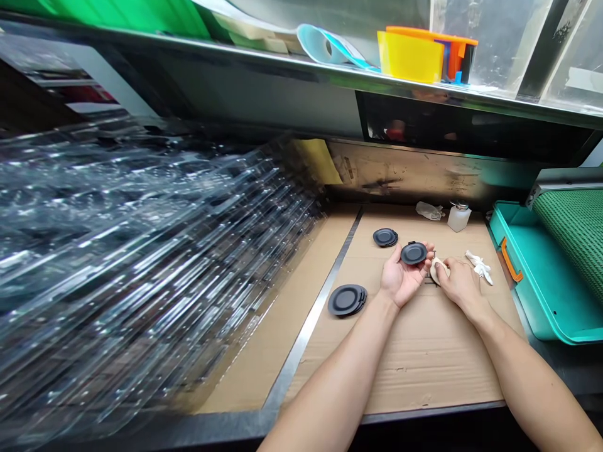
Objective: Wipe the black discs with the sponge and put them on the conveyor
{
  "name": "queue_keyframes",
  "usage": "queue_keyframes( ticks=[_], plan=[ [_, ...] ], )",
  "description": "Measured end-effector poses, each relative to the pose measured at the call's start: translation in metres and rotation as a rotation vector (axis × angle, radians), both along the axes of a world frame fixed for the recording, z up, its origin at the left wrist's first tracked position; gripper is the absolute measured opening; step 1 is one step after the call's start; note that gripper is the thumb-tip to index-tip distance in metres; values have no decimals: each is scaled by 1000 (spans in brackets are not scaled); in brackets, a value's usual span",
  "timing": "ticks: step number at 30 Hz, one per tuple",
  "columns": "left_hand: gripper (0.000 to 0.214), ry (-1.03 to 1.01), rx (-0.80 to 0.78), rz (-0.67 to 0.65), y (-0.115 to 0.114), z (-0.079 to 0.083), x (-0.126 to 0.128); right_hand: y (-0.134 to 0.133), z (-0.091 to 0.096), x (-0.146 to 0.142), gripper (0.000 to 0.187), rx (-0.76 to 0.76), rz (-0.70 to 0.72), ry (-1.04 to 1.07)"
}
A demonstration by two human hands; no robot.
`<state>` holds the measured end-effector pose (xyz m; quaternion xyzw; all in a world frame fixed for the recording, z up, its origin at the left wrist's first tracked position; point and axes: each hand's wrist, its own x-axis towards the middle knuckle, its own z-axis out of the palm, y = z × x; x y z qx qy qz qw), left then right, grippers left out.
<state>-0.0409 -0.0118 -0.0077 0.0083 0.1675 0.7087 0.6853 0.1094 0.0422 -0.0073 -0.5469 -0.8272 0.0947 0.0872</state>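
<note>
This reads as a small production workshop, a factory-style assembly bench rather than a home. Under the person's fingers [424,252], the workbench is lined with corrugated cardboard [424,358] and edged with a steel strip [306,333]. Left of the fingers lie stacked black round parts [347,299], and farther left rises a big pile of clear moulded plastic trays [117,251]. To their right sits a teal plastic bin [532,263] beside a green ribbed mat [572,232]. Beyond the fingertips stands a white plastic bottle [459,218], and higher up, a steel shelf [330,72] carries yellow and orange plastic containers [409,56].
</note>
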Motion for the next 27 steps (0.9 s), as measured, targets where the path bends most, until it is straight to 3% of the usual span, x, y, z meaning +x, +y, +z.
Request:
queue_keyframes(
  ticks=[5,11,14,18,21,24,27],
  plan=[
    [54,46,0,9,1,-2,-1,7,-5,4,39,50,7,91],
    [46,167,-4,34,5,-11,2,11,1,9,42,136,6,517],
    [46,203,-5,56,9,-15,10,3,6,6,40,77,173,615],
    [48,211,20,-22,10,-16,20,-8,7,-1,31,0,374,569],
    [48,224,31,-57,10,-17,23,-8,5,-3,31,67,264,514],
    [46,248,1,-5,11,-18,25,-5,4,-1,31,129,83,408],
    [46,240,-11,15,12,-19,26,-3,7,0,27,87,104,374]
  ],
)
